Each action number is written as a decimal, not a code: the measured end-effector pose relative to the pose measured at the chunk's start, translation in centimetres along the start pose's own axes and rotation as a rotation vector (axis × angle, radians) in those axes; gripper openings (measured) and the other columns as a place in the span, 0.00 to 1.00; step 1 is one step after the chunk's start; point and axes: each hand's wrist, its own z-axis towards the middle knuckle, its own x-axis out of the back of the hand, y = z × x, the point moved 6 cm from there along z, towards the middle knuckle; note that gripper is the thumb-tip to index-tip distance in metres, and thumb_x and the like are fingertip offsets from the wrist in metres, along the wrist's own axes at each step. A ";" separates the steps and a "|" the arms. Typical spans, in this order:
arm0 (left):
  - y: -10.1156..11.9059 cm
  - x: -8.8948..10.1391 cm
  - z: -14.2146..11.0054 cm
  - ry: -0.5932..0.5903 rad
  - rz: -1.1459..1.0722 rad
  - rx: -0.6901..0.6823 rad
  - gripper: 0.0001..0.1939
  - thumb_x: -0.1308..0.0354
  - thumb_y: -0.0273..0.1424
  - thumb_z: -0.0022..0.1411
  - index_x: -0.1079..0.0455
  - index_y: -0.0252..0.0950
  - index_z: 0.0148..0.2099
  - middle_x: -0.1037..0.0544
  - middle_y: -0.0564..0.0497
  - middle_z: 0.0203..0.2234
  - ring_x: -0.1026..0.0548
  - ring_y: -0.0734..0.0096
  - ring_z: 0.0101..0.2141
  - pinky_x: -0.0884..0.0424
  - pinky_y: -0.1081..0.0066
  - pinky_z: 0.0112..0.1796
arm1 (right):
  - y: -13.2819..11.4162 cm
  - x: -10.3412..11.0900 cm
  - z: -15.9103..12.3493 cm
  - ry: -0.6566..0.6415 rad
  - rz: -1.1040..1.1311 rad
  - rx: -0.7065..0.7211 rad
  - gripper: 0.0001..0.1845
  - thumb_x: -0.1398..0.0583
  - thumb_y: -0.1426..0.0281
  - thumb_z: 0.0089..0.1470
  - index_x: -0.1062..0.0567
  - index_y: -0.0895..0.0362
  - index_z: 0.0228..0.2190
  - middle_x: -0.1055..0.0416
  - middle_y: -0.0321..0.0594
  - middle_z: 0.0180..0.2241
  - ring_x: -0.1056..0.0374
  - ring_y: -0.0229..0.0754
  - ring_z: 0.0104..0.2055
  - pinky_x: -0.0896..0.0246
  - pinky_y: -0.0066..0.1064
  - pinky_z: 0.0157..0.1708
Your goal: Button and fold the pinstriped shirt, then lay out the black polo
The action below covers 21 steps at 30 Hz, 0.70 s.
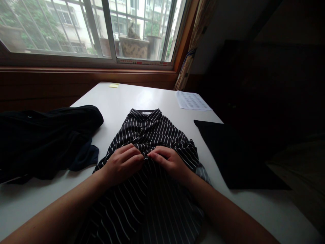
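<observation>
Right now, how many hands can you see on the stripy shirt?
2: the left hand and the right hand, close together at the front of the striped shirt. No other hands show.

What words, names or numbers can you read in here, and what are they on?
None can be read clearly.
Papers on the white table: printed marks, too small and blurred.
Collar label in the striped shirt: too small.
Window frame: reddish marks along the bottom, too blurred.
Yellow note: no writing I can make out.
</observation>
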 end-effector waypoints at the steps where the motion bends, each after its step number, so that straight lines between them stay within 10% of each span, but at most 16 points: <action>1: 0.0 0.0 0.0 0.002 -0.001 -0.001 0.08 0.41 0.22 0.64 0.33 0.34 0.45 0.26 0.48 0.32 0.31 0.68 0.33 0.28 0.67 0.33 | 0.0 0.0 0.0 0.004 0.002 -0.005 0.10 0.41 0.64 0.64 0.21 0.56 0.36 0.24 0.39 0.35 0.28 0.40 0.39 0.35 0.33 0.42; 21: 0.0 0.3 0.0 0.030 0.020 0.003 0.06 0.41 0.22 0.64 0.32 0.34 0.44 0.26 0.48 0.31 0.30 0.68 0.32 0.28 0.67 0.33 | 0.6 0.1 -0.2 0.043 0.018 -0.075 0.12 0.39 0.60 0.60 0.25 0.56 0.33 0.28 0.36 0.31 0.33 0.38 0.34 0.36 0.31 0.35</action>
